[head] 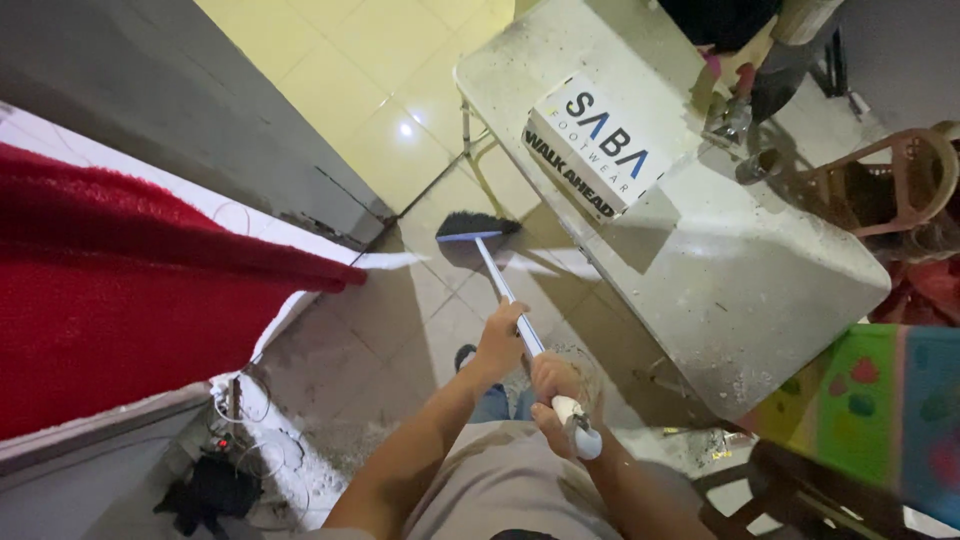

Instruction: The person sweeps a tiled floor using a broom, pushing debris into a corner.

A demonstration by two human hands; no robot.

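Note:
I hold a broom with both hands. Its dark bristle head (476, 226) with a blue bar rests on the tiled floor beside the table's edge. The thin metal handle (503, 290) runs back toward me. My left hand (499, 338) grips the handle at mid-length. My right hand (556, 392) grips it near the white end cap (583, 436). One of my feet (465, 355) shows just below my left hand.
A dusty white folding table (760, 270) stands to the right, with a white shoebox (595, 145) on it. A red cloth (120, 300) covers a surface at left. Cables and a power strip (232, 445) lie on the floor. Pink chair (890, 185) and colourful mat (880, 410) at right.

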